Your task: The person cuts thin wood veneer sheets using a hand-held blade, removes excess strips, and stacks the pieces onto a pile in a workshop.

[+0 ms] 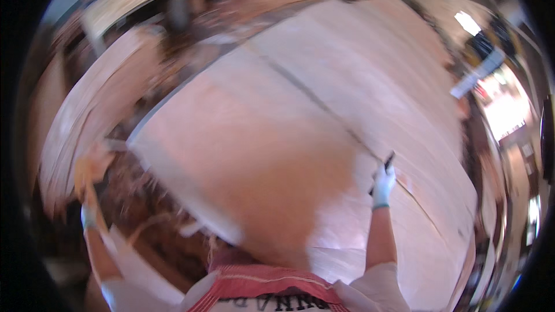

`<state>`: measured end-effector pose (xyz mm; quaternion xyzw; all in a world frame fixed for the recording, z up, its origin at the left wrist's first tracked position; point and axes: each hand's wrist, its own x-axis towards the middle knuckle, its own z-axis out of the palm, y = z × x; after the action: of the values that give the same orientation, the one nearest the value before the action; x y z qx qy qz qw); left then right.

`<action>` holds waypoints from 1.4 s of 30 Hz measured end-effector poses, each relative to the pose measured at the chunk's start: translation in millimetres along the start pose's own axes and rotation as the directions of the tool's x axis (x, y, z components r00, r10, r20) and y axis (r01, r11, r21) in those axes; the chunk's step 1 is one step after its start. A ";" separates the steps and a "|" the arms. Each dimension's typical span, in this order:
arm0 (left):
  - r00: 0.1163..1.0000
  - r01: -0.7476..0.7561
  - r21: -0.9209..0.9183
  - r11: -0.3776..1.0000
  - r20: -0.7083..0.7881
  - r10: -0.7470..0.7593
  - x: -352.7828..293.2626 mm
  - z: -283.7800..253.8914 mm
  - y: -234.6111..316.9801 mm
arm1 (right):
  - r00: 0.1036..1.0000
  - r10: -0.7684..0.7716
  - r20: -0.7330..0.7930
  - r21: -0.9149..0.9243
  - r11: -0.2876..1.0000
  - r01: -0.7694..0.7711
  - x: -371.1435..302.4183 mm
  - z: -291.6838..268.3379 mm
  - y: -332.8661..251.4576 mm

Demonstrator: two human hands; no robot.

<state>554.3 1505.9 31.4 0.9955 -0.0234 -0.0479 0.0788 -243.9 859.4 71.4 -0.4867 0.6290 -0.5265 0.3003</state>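
My right hand (pixel 383 185), in a white glove with a green cuff, is closed around a slim dark tool (pixel 389 160) whose kind the blur hides. It sits over a large pale wood veneer sheet (pixel 248 121), beside a dark seam (pixel 315 100) that runs across the surface. Out at the far left, my left hand (pixel 88 212), also gloved, grips a thin yellowish-tan strip of veneer (pixel 92 167). That strip is smeared by motion, and the fingers are only partly visible. My shadow darkens the near middle of the sheet.
Torn brown veneer scraps (pixel 179 242) lie heaped on the floor between my left arm and the sheet's edge. Another stack of veneer sheets (pixel 95 104) stands at the left. A pale-topped table (pixel 136 0) is behind it. Bright openings (pixel 506 107) show at the right.
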 end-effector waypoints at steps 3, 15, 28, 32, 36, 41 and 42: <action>0.973 0.118 0.101 0.988 0.187 -0.135 -43.6 11.3 91.9 | 0.982 -0.044 -0.183 0.266 0.960 0.093 46.0 -41.3 -97.5; 0.465 -0.804 -0.426 0.414 -0.018 0.885 -78.4 -32.6 372.5 | 0.890 -0.412 -0.195 0.291 0.842 0.454 87.0 -56.0 -306.1; -0.457 -0.672 -0.642 -0.370 -0.035 0.889 -508.5 -115.4 638.2 | 0.957 -0.150 -0.247 -0.064 0.988 0.139 -123.9 -79.1 -116.6; -0.531 -0.163 -0.975 -0.147 -0.039 0.846 -619.2 -167.0 678.0 | 0.976 -0.045 -0.214 -0.105 0.994 0.023 -231.1 -97.6 -35.5; -0.782 0.039 -0.993 -0.113 -0.101 0.616 -649.7 -229.7 760.7 | 0.973 0.169 -0.155 -0.214 0.956 -0.200 -350.3 -118.0 1.5; -0.910 0.336 -0.906 0.258 -0.241 0.337 -628.3 -263.8 804.6 | 0.903 0.427 -0.050 -0.425 0.809 -0.406 -494.2 -167.7 70.0; -0.933 0.342 -0.852 0.395 -0.259 0.250 -628.1 -269.6 814.2 | 0.888 0.456 -0.059 -0.440 0.786 -0.434 -524.0 -177.7 90.3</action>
<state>-75.2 778.4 483.5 0.1103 0.5743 0.7913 -0.1785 -247.7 1409.2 -38.3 -0.3931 0.8206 -0.2719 0.3133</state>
